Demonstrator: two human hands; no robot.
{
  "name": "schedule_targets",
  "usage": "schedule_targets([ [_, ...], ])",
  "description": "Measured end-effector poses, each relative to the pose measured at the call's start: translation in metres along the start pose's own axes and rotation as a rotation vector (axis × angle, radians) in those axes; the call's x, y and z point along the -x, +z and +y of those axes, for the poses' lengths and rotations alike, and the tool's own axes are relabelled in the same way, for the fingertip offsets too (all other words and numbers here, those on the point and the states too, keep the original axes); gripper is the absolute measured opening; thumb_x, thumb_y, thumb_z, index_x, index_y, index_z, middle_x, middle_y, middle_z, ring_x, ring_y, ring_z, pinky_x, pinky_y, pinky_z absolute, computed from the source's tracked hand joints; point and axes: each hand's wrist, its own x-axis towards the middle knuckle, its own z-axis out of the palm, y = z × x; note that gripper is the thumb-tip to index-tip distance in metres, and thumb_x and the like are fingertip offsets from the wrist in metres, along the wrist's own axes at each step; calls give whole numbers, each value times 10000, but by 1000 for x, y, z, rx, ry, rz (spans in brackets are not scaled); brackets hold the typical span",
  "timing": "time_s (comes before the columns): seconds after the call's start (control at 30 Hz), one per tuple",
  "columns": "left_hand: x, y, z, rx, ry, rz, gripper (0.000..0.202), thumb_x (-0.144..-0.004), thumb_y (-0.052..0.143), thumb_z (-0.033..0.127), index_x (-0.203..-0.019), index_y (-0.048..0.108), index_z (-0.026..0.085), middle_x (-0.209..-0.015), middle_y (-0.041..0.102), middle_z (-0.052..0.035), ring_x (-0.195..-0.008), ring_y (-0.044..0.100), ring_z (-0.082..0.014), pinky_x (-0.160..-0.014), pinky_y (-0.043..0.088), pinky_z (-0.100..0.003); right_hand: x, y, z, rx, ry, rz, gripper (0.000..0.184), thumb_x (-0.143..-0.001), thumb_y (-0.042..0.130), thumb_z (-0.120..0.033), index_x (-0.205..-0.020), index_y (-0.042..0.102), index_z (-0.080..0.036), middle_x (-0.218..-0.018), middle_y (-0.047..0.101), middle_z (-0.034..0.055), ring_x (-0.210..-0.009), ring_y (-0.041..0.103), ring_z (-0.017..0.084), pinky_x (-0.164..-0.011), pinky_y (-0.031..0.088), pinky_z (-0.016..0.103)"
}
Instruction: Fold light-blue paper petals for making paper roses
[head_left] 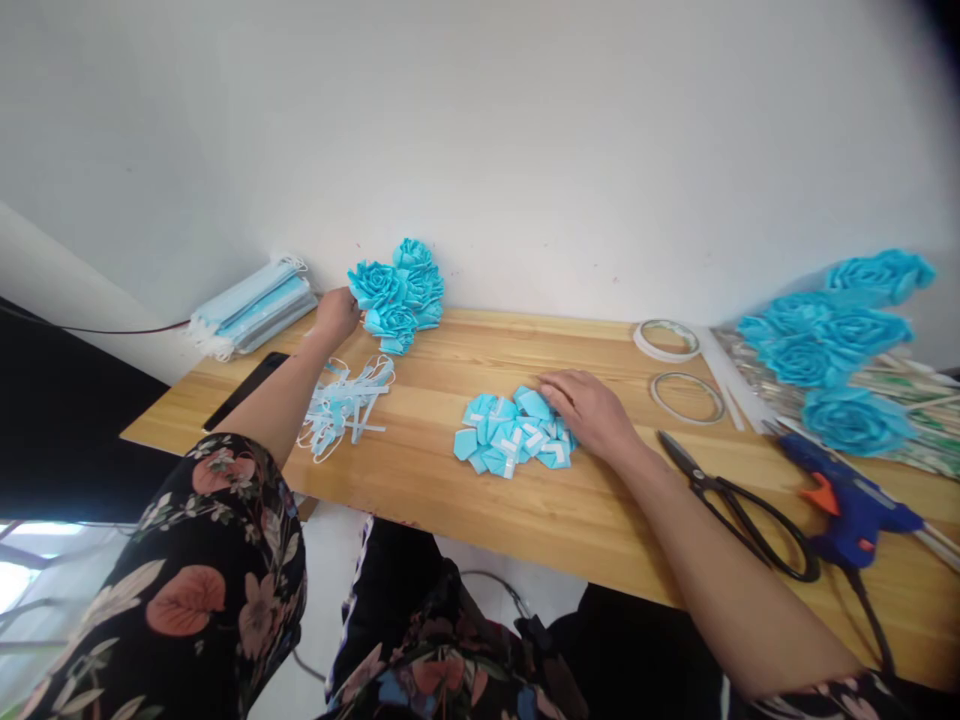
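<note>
My left hand (335, 316) reaches to the far left of the wooden table (420, 480), its fingers curled at the edge of a cluster of blue fabric roses (399, 290); whether it grips one is hidden. My right hand (589, 410) rests palm down, fingers bent, on the right side of a pile of small folded blue squares (510, 435) at the table's middle. A tangle of cut white ear loops and blue strips (341, 405) lies under my left forearm.
A stack of blue face masks (251, 312) and a black phone (246, 388) sit at the far left. Two tape rolls (666, 338), black scissors (739, 505), a blue glue gun (847, 500), more blue roses (832, 345) and sticks lie at the right.
</note>
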Motion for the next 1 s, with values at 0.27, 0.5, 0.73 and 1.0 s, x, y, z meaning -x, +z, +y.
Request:
schedule_targets([
  [0.27, 5, -2, -4, 13, 67, -19, 252, -784, 454, 270, -912, 639, 157, -998, 692, -160, -1014, 609, -315, -851, 446, -345, 0, 1, 0, -5, 19, -18, 414, -985, 366, -401, -1129, 682, -174, -1133, 703, 116, -1075, 615, 266, -947, 472, 436],
  [0.5, 26, -19, -17, 117, 98, 147, 449, -835, 445, 247, -1245, 585, 129, -1260, 622, -149, -1097, 586, -264, -987, 425, -376, 0, -2, -3, -4, 13, -17, 385, -985, 380, -375, -1113, 690, -186, -1120, 710, 102, -1059, 622, 249, -932, 473, 406],
  [0.73, 116, -51, -8, 254, 74, 493, 388, -897, 420, 223, -1224, 617, 157, -1191, 651, -114, -1042, 621, -222, -950, 474, -363, -1, 1, -3, 2, 25, -18, 376, -983, 368, -300, -1125, 682, -149, -1122, 703, 119, -1067, 609, 244, -950, 453, 380],
  [1.0, 257, -65, 75, 424, 219, 375, 246, -917, 479, 224, -1114, 620, 183, -950, 725, -58, -947, 667, -190, -919, 504, -364, 0, 5, -1, 5, 30, 9, 349, -959, 386, -222, -1168, 661, -169, -1152, 693, 109, -1077, 605, 235, -955, 449, 364],
])
